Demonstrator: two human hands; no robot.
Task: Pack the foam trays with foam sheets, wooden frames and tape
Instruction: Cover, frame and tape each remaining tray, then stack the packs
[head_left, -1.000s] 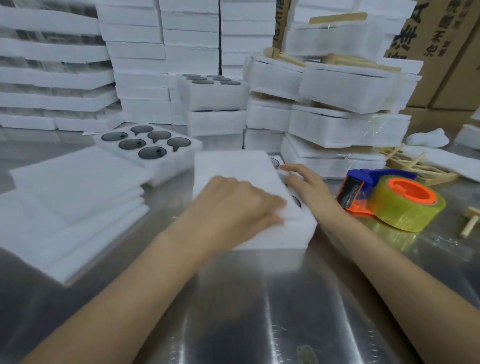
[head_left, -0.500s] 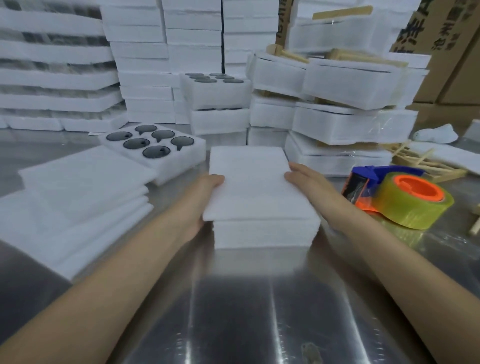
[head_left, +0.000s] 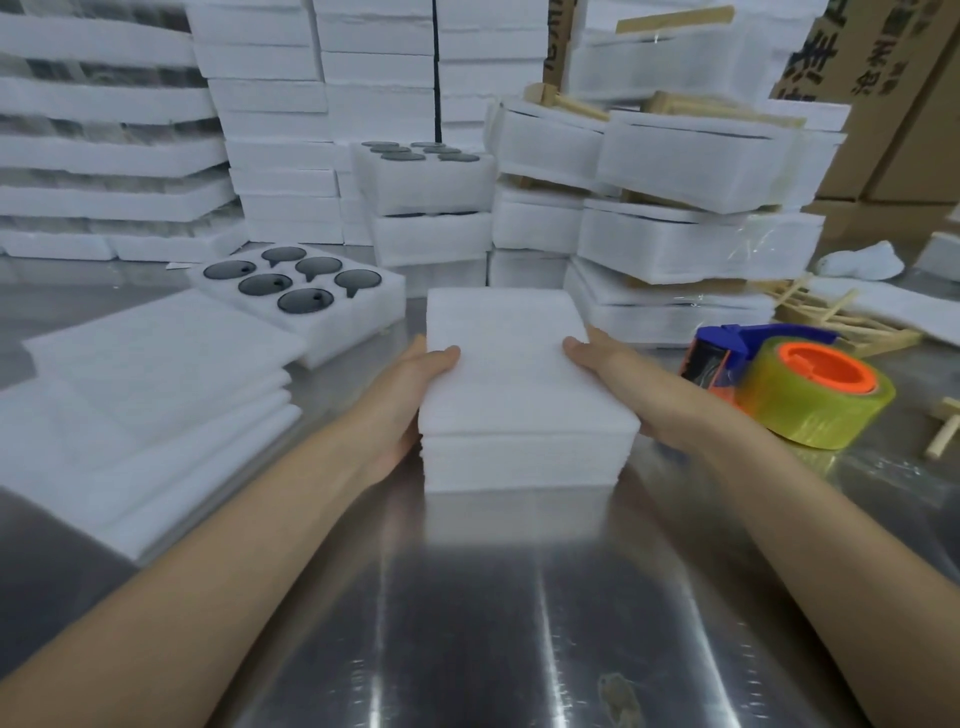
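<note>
Foam sheet sits square over the tray mid-tabletop, left hand and right hand each pinching a side edge, thumb on top, probably to align it, where a second ago the left palm lay flat on top.

Single view, worn on your head. Faces forward and down, along your forearms to steel counter. Forearms enter from both bottom corners. Close range: your left hand and right hand sit mid-frame, foam tray gripped between them at frame centre. Wide lens bows edges; foam stacks across counter's far side fill top, cardboard boxes in top right corner.
</note>
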